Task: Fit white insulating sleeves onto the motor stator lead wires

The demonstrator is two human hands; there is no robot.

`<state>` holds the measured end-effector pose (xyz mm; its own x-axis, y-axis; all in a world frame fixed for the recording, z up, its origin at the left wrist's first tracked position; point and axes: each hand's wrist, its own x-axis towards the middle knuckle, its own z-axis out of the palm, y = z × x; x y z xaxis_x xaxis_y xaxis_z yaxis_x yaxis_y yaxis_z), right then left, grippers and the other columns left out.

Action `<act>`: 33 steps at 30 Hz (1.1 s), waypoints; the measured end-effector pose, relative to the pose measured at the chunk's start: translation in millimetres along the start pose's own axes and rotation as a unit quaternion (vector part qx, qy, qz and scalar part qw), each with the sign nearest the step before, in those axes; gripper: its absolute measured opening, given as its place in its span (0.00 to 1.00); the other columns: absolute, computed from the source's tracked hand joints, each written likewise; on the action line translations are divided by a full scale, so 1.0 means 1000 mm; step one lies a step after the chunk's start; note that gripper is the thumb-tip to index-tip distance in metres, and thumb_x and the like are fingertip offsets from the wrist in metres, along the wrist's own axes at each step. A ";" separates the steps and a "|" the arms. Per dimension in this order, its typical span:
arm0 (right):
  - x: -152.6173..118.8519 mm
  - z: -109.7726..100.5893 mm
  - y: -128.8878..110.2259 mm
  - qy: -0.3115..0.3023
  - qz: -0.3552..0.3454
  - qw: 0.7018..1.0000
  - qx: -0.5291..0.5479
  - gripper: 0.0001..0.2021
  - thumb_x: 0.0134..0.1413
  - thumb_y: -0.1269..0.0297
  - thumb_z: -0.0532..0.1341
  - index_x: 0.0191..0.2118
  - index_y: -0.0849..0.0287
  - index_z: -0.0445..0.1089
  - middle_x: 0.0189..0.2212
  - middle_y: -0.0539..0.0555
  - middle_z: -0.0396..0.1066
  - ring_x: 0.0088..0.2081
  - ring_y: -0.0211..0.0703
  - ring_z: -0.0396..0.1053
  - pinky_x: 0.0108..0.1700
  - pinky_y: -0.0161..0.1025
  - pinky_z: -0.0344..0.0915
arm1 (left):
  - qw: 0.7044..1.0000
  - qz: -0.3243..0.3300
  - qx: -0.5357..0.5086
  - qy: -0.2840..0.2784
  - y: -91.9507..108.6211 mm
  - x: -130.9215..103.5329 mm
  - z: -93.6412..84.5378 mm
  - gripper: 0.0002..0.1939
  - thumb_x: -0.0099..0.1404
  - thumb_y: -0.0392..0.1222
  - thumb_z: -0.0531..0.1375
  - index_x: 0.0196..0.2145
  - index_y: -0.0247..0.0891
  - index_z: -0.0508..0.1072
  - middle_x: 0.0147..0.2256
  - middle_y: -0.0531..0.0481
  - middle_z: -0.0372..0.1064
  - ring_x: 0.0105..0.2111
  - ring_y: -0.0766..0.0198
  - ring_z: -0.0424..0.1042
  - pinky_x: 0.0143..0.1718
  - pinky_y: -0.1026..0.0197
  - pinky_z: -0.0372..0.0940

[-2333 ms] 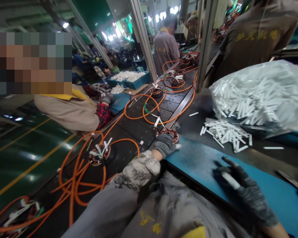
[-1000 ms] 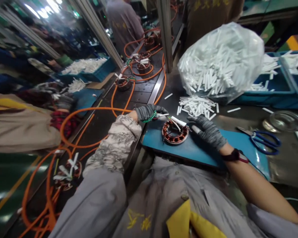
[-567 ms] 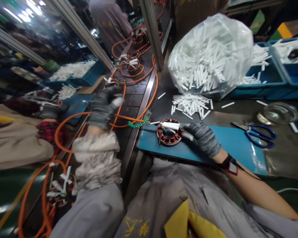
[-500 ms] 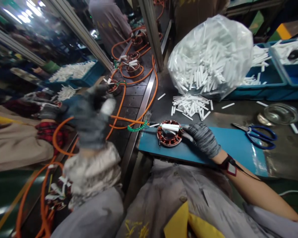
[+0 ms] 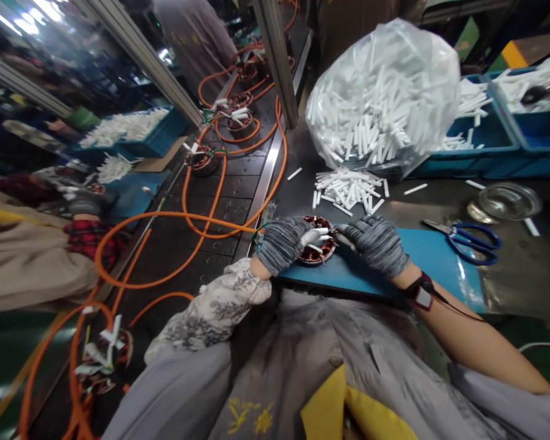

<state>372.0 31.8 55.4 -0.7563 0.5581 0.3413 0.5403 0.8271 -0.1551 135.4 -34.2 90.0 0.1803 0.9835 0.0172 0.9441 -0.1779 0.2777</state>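
Observation:
A ring-shaped motor stator (image 5: pixel 319 255) with copper windings lies on a blue mat (image 5: pixel 433 250) in front of me. White tubes (image 5: pixel 319 233) lie across its top. My left hand (image 5: pixel 282 244), in a grey knit glove with pale fingertips, covers the stator's left side. Its fingers are closed at the left end of the tubes. From the right, my right hand (image 5: pixel 372 243), gloved alike, is pinched at the stator's edge by the other tube ends. What lies between its fingertips is too small to make out.
Loose white tubes (image 5: pixel 348 188) are heaped behind the stator, below a full clear bag (image 5: pixel 385 98). Blue-handled scissors (image 5: pixel 474 241) and a glass dish (image 5: pixel 508 201) lie right. Orange cables (image 5: pixel 142 217) and more stators (image 5: pixel 200 160) occupy the line at left, with a co-worker's gloved hand (image 5: pixel 89 201) beyond.
My left hand has swung right from above the orange cables to the stator and closed at its tubes. My right hand stays at the stator's right edge. The view has shifted slightly.

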 end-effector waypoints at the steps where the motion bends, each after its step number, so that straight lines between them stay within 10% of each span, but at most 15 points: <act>1: 0.003 0.001 -0.001 -0.004 0.016 0.999 0.031 0.26 0.75 0.51 0.47 0.47 0.59 0.80 0.31 0.59 0.76 0.34 0.49 0.68 0.36 0.43 0.55 | 1.000 -0.013 -0.012 -0.021 0.001 0.000 -0.002 0.19 0.77 0.51 0.54 0.50 0.39 0.80 0.44 0.45 0.79 0.47 0.53 0.77 0.55 0.52 0.68; 6: 0.012 0.013 0.006 -0.022 0.053 0.985 0.164 0.29 0.75 0.49 0.45 0.36 0.58 0.79 0.24 0.54 0.71 0.27 0.43 0.62 0.32 0.40 0.56 | 0.991 -0.030 -0.108 -0.077 0.008 0.010 -0.018 0.18 0.78 0.50 0.52 0.55 0.43 0.77 0.48 0.50 0.80 0.50 0.58 0.78 0.57 0.57 0.68; 13: 0.011 0.025 0.011 -0.037 0.032 0.958 0.281 0.20 0.70 0.52 0.52 0.47 0.54 0.80 0.27 0.53 0.72 0.28 0.42 0.64 0.33 0.39 0.59 | 0.969 -0.016 -0.238 -0.066 -0.005 0.004 -0.015 0.20 0.75 0.53 0.55 0.51 0.39 0.80 0.48 0.48 0.81 0.50 0.54 0.79 0.58 0.54 0.69; 19: 0.006 0.008 0.003 -0.079 0.165 0.888 0.423 0.24 0.65 0.40 0.58 0.37 0.56 0.79 0.25 0.50 0.73 0.27 0.41 0.66 0.31 0.39 0.65 | 0.971 -0.036 -0.227 -0.061 -0.012 -0.006 -0.008 0.18 0.76 0.49 0.53 0.46 0.37 0.79 0.44 0.46 0.81 0.46 0.56 0.79 0.58 0.52 0.70; 26: -0.008 0.016 0.008 -0.040 0.115 0.834 0.539 0.23 0.67 0.44 0.60 0.61 0.47 0.73 0.60 0.52 0.74 0.60 0.51 0.72 0.66 0.54 0.66 | 0.951 -0.067 -0.297 -0.055 -0.013 -0.007 0.000 0.20 0.74 0.52 0.53 0.47 0.38 0.79 0.47 0.47 0.80 0.48 0.55 0.78 0.57 0.52 0.70; 33: 0.022 0.022 0.005 -0.114 0.041 0.823 0.555 0.22 0.70 0.49 0.57 0.62 0.51 0.72 0.62 0.55 0.73 0.62 0.50 0.71 0.68 0.54 0.63 | 0.924 -0.068 -0.369 -0.072 -0.011 -0.014 -0.007 0.22 0.74 0.54 0.54 0.51 0.37 0.79 0.48 0.46 0.80 0.51 0.52 0.78 0.58 0.50 0.70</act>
<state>349.8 49.4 41.9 -0.8518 0.5088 0.1246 0.0193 0.2680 -0.9632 120.9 -45.4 93.2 0.1581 0.9711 -0.1789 0.5244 0.0709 0.8485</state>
